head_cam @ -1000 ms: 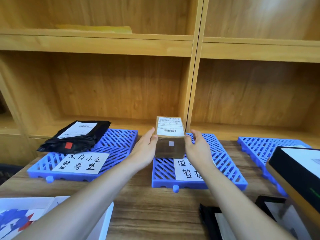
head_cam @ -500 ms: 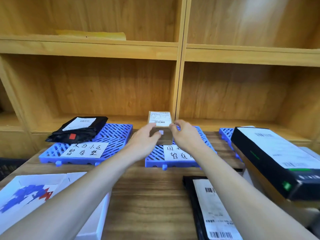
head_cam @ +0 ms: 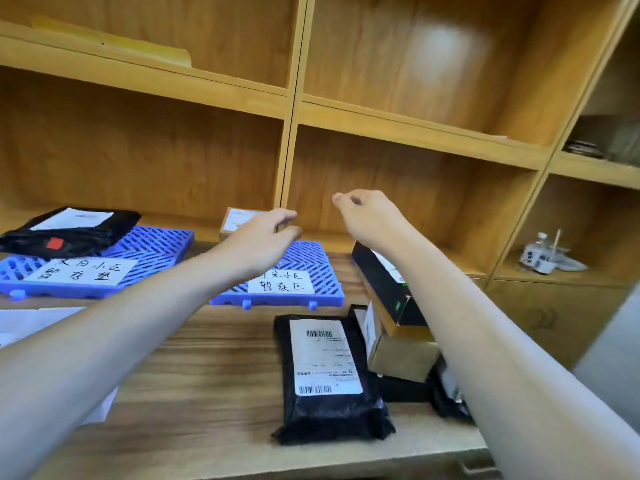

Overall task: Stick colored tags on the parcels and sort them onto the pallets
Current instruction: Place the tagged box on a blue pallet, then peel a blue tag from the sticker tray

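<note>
A small brown box [head_cam: 238, 220] with a white shipping label stands at the back of the middle blue pallet [head_cam: 313, 259], partly hidden behind my left hand [head_cam: 265, 237]. That hand hovers in front of the box with relaxed fingers and holds nothing. My right hand [head_cam: 367, 216] is raised to the right of the box, fingers loosely curled and empty. On the left blue pallet [head_cam: 157, 245] lies a black bag [head_cam: 74, 228] with a red tag. Another black parcel [head_cam: 327, 375] with a white label lies on the wooden table near me.
Handwritten paper signs lie on both pallets. A stack of boxes [head_cam: 389, 284] and dark parcels sits at the right of the table. White sheets [head_cam: 34, 322] lie at the left edge. Wooden shelves rise behind; a bottle [head_cam: 540, 254] stands in a right compartment.
Both hands have let go of the small brown box, which now rests on the middle pallet. The hands have drawn back and apart, and the view has swung right.
</note>
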The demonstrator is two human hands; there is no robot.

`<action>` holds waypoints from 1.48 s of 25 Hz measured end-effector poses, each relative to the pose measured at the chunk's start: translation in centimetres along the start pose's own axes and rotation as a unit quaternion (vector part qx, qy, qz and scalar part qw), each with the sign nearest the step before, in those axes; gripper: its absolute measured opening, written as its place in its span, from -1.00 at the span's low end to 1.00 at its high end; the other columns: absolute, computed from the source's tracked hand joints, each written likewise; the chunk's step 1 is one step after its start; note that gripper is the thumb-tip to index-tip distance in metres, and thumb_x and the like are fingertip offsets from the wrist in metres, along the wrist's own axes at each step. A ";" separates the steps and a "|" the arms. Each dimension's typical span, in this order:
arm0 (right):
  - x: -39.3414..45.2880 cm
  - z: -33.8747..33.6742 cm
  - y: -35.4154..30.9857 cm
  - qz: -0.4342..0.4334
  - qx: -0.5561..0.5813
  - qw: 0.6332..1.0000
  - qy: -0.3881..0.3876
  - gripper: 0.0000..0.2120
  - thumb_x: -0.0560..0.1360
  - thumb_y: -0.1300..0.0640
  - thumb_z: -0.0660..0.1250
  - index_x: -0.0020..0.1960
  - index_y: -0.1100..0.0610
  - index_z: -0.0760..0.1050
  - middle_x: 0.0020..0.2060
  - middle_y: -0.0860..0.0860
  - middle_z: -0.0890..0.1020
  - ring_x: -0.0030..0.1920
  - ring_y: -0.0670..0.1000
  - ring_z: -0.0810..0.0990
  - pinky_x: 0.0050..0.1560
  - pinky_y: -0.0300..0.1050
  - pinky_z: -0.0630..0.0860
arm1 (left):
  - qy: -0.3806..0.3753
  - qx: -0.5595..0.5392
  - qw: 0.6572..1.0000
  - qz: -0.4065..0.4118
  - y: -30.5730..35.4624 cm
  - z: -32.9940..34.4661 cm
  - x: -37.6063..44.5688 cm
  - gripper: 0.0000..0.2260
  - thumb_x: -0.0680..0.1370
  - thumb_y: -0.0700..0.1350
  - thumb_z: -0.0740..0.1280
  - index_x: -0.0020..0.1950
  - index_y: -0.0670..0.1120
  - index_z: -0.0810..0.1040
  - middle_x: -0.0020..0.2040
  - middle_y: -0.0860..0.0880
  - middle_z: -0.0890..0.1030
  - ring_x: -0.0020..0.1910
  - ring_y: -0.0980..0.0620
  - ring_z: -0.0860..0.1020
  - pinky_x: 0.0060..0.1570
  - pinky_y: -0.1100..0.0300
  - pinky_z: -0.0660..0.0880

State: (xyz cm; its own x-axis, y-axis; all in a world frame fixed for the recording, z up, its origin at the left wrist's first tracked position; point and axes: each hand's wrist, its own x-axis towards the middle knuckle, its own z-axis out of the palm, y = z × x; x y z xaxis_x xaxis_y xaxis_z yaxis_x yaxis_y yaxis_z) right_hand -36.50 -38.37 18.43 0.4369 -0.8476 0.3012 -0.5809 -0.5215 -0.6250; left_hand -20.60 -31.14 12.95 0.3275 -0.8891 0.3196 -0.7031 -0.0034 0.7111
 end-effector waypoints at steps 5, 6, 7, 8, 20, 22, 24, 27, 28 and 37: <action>-2.0 -4.8 4.1 0.044 -0.019 0.998 0.037 -0.61 0.65 -0.12 0.11 0.22 0.10 0.56 -0.08 0.01 0.60 0.00 0.06 0.56 -0.09 -0.11 0.39 | -0.045 -0.049 0.998 0.017 3.8 3.0 -1.0 -0.60 0.65 0.07 0.19 0.50 0.09 0.38 0.51 0.04 0.39 0.37 0.05 0.43 0.26 0.13 0.35; -2.4 -5.5 5.0 0.054 -0.021 0.998 0.039 -0.62 0.64 -0.12 0.12 0.23 0.08 0.56 -0.09 0.00 0.60 0.00 0.05 0.56 -0.13 -0.12 0.39 | -0.053 -0.057 0.997 0.019 4.4 3.7 -1.2 -0.59 0.64 0.08 0.19 0.49 0.09 0.38 0.50 0.04 0.40 0.35 0.04 0.45 0.28 0.10 0.36; -2.7 -6.1 6.0 0.062 -0.023 0.997 0.041 -0.63 0.64 -0.11 0.12 0.24 0.06 0.56 -0.08 0.00 0.61 -0.04 0.03 0.56 -0.15 -0.13 0.39 | -0.060 -0.068 0.996 0.020 5.0 4.4 -1.5 -0.59 0.64 0.08 0.20 0.49 0.09 0.38 0.48 0.04 0.42 0.29 0.03 0.47 0.28 0.06 0.38; -2.9 -6.5 7.0 0.071 -0.025 0.996 0.041 -0.65 0.63 -0.09 0.14 0.23 0.06 0.57 -0.06 0.02 0.63 -0.08 0.01 0.54 -0.15 -0.14 0.40 | -0.069 -0.081 0.994 0.019 5.4 5.1 -1.7 -0.59 0.64 0.07 0.21 0.49 0.08 0.38 0.45 0.03 0.45 0.22 0.02 0.49 0.23 0.06 0.41; -4.4 -5.7 13.8 0.100 -0.003 0.993 0.055 -0.73 0.51 0.01 0.40 0.17 0.05 0.59 0.04 0.00 0.69 0.08 0.04 0.63 0.15 -0.01 0.55 | -0.139 -0.135 0.981 0.008 5.8 10.1 -3.9 -0.37 0.47 0.26 0.37 0.50 0.14 0.34 0.40 0.18 0.47 0.40 0.11 0.42 0.37 0.05 0.41; -4.4 -5.8 13.9 0.109 0.007 0.993 0.049 -0.81 0.51 -0.01 0.41 0.02 0.08 0.62 -0.07 0.01 0.69 -0.05 0.03 0.61 0.01 -0.05 0.53 | -0.135 -0.135 0.982 -0.003 5.7 10.3 -4.0 -0.31 0.49 0.27 0.38 0.55 0.08 0.29 0.47 0.14 0.38 0.42 0.10 0.39 0.37 0.10 0.37; -4.5 -6.0 13.9 0.122 0.014 0.992 0.034 -0.77 0.51 -0.03 0.40 -0.09 0.15 0.64 -0.22 0.06 0.63 -0.21 0.06 0.49 -0.16 -0.09 0.38 | -0.133 -0.138 0.981 -0.003 5.8 10.3 -4.1 -0.31 0.52 0.24 0.37 0.57 0.03 0.27 0.49 0.10 0.35 0.39 0.10 0.39 0.32 0.17 0.36; -4.7 -6.1 13.7 0.120 0.024 0.992 0.037 -0.74 0.50 -0.03 0.39 -0.16 0.17 0.66 -0.28 0.09 0.61 -0.24 0.06 0.43 -0.19 -0.08 0.30 | -0.134 -0.145 0.980 0.004 6.3 10.1 -4.3 -0.47 0.57 0.15 0.36 0.50 0.04 0.37 0.30 0.19 0.45 0.20 0.19 0.44 0.07 0.31 0.35; -4.8 -6.1 13.4 0.118 0.024 0.992 0.041 -0.77 0.50 -0.02 0.39 -0.17 0.14 0.67 -0.25 0.09 0.65 -0.23 0.05 0.46 -0.19 -0.08 0.33 | -0.130 -0.148 0.980 0.004 6.2 9.9 -4.4 -0.47 0.56 0.16 0.36 0.49 0.05 0.38 0.30 0.21 0.46 0.23 0.20 0.44 0.09 0.29 0.34; -4.5 -3.3 8.7 0.061 0.047 0.996 0.035 -0.74 0.54 0.02 0.35 -0.11 0.21 0.68 -0.05 0.18 0.69 -0.18 0.03 0.48 -0.15 -0.08 0.37 | -0.073 -0.157 0.985 -0.016 4.0 5.4 -5.5 -0.63 0.55 0.07 0.35 0.35 0.12 0.47 0.17 0.26 0.57 0.20 0.17 0.53 0.21 0.24 0.44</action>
State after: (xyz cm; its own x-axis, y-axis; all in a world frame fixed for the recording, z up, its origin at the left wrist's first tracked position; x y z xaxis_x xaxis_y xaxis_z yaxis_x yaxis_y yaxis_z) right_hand -45.84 -39.40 14.02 0.3164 -0.9102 0.2672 -0.5584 -0.4064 -0.7232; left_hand -28.61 -28.74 10.62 0.2354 -0.9474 0.2169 -0.4572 0.0889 0.8849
